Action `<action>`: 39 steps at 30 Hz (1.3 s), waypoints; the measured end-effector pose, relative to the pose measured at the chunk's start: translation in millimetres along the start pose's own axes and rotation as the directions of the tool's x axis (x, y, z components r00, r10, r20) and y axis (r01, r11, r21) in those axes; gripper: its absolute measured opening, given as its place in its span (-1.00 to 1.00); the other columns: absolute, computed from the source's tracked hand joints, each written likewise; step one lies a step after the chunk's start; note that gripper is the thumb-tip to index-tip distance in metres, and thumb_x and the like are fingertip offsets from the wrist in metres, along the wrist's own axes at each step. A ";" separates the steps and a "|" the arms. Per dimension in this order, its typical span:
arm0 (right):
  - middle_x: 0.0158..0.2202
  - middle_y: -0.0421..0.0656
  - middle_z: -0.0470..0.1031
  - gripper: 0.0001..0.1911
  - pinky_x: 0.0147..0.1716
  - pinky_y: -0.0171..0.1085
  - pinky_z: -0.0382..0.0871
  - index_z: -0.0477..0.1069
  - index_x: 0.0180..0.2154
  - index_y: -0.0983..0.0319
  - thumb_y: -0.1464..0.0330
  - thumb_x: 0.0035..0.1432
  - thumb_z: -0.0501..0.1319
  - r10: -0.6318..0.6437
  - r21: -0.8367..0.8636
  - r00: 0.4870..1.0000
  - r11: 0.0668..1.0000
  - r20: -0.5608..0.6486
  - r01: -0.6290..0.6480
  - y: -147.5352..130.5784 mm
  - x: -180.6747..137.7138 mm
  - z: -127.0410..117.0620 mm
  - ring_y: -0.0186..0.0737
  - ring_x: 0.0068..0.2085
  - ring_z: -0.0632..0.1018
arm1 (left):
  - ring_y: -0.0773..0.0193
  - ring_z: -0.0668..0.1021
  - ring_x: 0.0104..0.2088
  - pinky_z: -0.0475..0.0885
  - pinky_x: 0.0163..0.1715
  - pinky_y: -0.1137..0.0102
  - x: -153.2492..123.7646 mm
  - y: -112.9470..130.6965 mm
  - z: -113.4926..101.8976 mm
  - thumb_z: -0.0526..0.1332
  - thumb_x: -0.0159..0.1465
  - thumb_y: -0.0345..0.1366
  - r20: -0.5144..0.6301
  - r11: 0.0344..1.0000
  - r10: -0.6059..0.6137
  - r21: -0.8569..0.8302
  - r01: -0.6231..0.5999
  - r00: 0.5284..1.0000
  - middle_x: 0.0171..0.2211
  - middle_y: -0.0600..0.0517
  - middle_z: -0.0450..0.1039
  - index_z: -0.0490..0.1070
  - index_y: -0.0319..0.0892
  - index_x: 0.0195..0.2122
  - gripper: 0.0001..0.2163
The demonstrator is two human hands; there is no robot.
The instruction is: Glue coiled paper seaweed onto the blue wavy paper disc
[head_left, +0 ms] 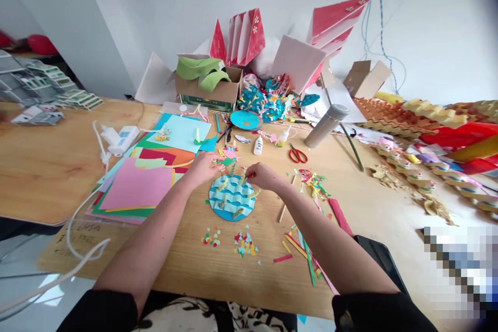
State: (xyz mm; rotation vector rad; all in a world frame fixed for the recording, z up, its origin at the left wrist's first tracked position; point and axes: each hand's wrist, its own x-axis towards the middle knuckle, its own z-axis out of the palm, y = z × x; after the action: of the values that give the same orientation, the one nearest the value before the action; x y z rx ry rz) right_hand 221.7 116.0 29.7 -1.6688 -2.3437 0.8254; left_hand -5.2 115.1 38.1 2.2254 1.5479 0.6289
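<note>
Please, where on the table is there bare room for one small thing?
Bare wood shows between the left forearm and the round blue piece, and between the red strip and the brown scraps. Behind the white bottle it is crowded.

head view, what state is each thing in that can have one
round blue wave-striped paper disc, lying flat
right hand, fingers bent at disc's far edge
left hand, fingers extended beyond disc
red-handled scissors, lying flat
grey cylindrical flask, lid on
small white plastic bottle, standing
brown cardboard box, open
multicoloured paper sheets, stacked
</note>
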 end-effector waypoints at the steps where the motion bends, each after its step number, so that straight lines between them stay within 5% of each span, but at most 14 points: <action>1: -0.42 -0.19 0.60 -0.77 -0.43 -0.42 0.27 0.61 -0.35 0.28 0.58 -0.05 0.23 0.003 0.013 1.000 1.000 -0.003 -0.003 1.0 -0.2 -2.0 -0.32 -0.41 0.50 | 0.14 0.56 -0.05 0.42 0.00 0.30 -1.7 -0.5 1.1 0.28 0.17 -0.37 0.004 1.000 -0.020 0.010 0.020 1.000 -0.09 -0.06 0.58 0.56 -0.19 -0.13 -0.76; 10: -0.35 -0.09 0.64 -0.86 -0.38 -0.39 0.37 0.60 -0.33 0.31 0.48 0.02 0.28 0.035 0.166 0.999 0.986 -0.040 -0.028 7.3 22.0 -15.3 -0.28 -0.36 0.56 | 0.15 0.60 -0.19 0.47 -0.15 0.34 -12.1 -2.3 16.6 0.22 0.19 -0.38 0.053 0.992 -0.103 0.083 0.098 0.993 -0.23 -0.04 0.62 0.59 -0.12 -0.23 -0.82; 16: -0.41 -0.17 0.62 -0.84 -0.39 -0.40 0.36 0.60 -0.38 0.28 0.55 -0.05 0.27 -0.113 0.133 0.990 0.986 0.085 0.101 -0.8 46.3 -11.0 -0.28 -0.36 0.56 | 0.16 0.62 -0.26 0.47 -0.25 0.38 -11.9 -0.8 31.5 0.22 0.19 -0.36 0.090 0.982 -0.164 0.110 0.154 0.982 -0.32 -0.04 0.62 0.60 -0.12 -0.31 -0.86; 22: -0.47 -0.21 0.60 -0.84 -0.42 -0.43 0.36 0.58 -0.46 0.28 0.59 -0.14 0.28 -0.192 0.168 0.961 0.973 0.199 0.159 5.1 59.0 4.5 -0.27 -0.38 0.57 | 0.17 0.60 -0.19 0.46 -0.15 0.36 -18.1 -4.4 41.3 0.21 0.19 -0.41 0.077 0.979 -0.186 0.096 0.178 0.980 -0.23 -0.06 0.59 0.59 -0.13 -0.26 -0.82; 39: -0.47 -0.19 0.45 -0.91 -0.43 -0.43 0.26 0.57 -0.48 0.31 0.53 -0.07 0.27 -0.397 0.249 0.891 0.906 0.220 0.342 9.0 72.5 14.4 -0.35 -0.41 0.43 | 0.19 0.58 -0.25 0.47 -0.18 0.36 -22.3 -9.8 53.9 0.20 0.22 -0.38 0.039 0.974 -0.220 0.062 0.218 0.975 -0.25 -0.04 0.56 0.59 -0.13 -0.27 -0.84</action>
State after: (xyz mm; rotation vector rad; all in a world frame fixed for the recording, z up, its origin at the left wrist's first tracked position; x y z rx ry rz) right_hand 196.2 178.9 -0.7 -1.0306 -2.5268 1.2171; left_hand 9.8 95.4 -15.7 2.0536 1.7762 0.4709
